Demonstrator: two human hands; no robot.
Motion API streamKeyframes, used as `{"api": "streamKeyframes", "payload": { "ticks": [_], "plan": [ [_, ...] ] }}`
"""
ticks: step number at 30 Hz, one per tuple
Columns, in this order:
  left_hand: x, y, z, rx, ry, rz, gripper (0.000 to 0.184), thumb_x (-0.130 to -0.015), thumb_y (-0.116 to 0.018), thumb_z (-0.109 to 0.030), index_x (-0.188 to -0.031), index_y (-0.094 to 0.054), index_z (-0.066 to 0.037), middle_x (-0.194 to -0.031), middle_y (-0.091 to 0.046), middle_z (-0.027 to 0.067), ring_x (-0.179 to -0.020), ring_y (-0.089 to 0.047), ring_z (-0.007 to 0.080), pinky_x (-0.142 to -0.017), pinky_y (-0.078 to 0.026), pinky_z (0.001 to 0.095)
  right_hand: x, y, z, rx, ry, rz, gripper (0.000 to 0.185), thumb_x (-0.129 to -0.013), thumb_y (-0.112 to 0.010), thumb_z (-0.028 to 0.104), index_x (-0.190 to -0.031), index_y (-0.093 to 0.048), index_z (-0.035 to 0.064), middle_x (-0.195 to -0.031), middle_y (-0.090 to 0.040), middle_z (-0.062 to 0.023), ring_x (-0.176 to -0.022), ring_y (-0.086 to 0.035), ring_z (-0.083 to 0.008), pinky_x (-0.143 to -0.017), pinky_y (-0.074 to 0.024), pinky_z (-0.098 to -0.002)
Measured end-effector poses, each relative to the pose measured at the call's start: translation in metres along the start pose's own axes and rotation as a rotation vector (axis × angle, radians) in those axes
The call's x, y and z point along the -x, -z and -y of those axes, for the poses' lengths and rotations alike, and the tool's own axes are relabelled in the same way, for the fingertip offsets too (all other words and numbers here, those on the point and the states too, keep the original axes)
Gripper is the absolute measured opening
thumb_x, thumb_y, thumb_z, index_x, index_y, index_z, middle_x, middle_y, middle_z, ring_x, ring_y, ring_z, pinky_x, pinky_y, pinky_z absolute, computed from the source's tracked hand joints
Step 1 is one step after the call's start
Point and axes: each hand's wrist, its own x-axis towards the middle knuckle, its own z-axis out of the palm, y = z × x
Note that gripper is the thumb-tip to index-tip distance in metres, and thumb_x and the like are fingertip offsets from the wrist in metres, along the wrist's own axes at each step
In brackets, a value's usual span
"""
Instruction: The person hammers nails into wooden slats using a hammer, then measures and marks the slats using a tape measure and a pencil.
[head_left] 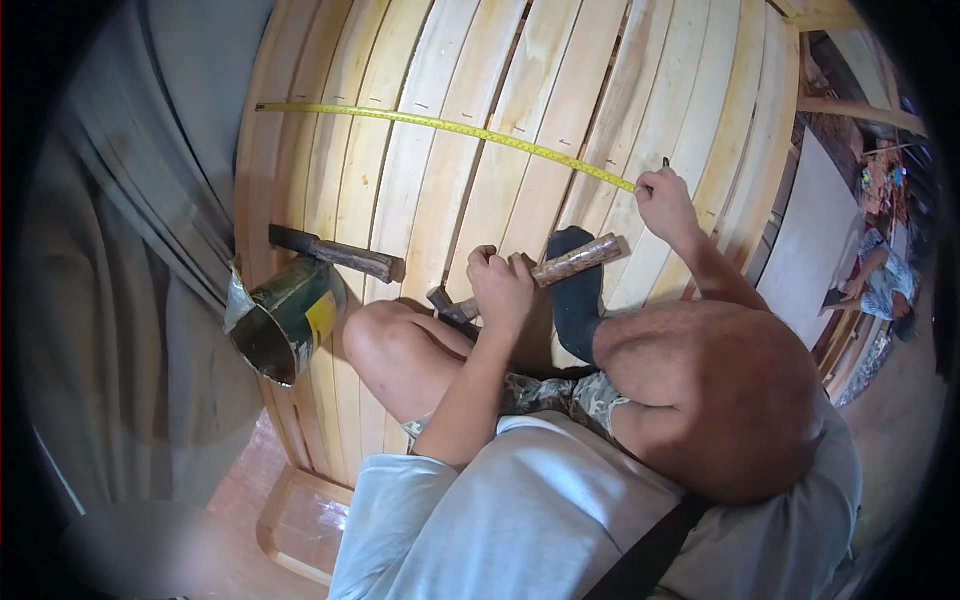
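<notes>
A yellow tape measure blade (440, 124) lies across the pale wooden slats (520, 80), curving down to my right hand. My right hand (668, 205) is closed at the tape's right end, with the dark tip of a slim marking tool (666, 162) rising from its fingers; pen or pencil, I cannot tell. My left hand (500, 285) has its fingers curled together above my lap. Anything pinched there is hidden. A hammer with a worn wooden handle (580, 262) passes beneath my left hand, close to my dark-socked foot (574, 300); whether the hand touches it is unclear.
To the left lies a dark-bladed tool with a wooden handle (360, 260), beside a green cut-open container (285, 315). Grey curtain fabric (130, 250) hangs at the left. Another person (885, 275) is at the far right, past a pale board (815, 215). Short dark marks cross the slats.
</notes>
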Motion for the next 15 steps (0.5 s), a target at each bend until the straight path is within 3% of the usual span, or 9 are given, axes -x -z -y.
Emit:
{"api": "streamKeyframes", "payload": {
  "ticks": [7, 12, 15],
  "plan": [
    [0.008, -0.009, -0.009, -0.075, 0.074, -0.038, 0.038, -0.091, -0.059, -0.023, -0.083, -0.069, 0.013, -0.103, -0.062, 0.0334, -0.098, -0.060, 0.0471, -0.091, -0.048, 0.0510, 0.001, 0.005, 0.007, 0.099, 0.020, 0.033, 0.014, -0.088, -0.062, 0.018, -0.091, -0.070, 0.0065, -0.092, -0.063, -0.0218, -0.089, -0.062, -0.0428, -0.082, -0.0515, -0.0509],
    [-0.002, 0.000, 0.006, -0.067, 0.111, 0.097, 0.033, -0.083, -0.060, -0.024, -0.079, -0.069, 0.007, -0.098, -0.065, 0.0300, -0.089, -0.065, 0.0449, -0.087, -0.052, 0.0511, 0.004, 0.006, 0.003, 0.029, 0.054, 0.044, 0.021, -0.087, -0.065, 0.026, -0.091, -0.071, 0.0067, -0.093, -0.063, -0.0226, -0.089, -0.062, -0.0423, -0.083, -0.0509, -0.0516],
    [-0.002, 0.014, 0.005, -0.004, 0.131, 0.141, 0.031, -0.083, -0.059, -0.020, -0.082, -0.070, 0.008, -0.098, -0.066, 0.0302, -0.090, -0.066, 0.0443, -0.088, -0.053, 0.0499, -0.001, 0.006, 0.003, 0.049, 0.022, 0.082, 0.024, -0.088, -0.066, 0.029, -0.091, -0.073, 0.0063, -0.095, -0.063, -0.0229, -0.090, -0.062, -0.0429, -0.085, -0.0511, -0.0510]
  ]
}}
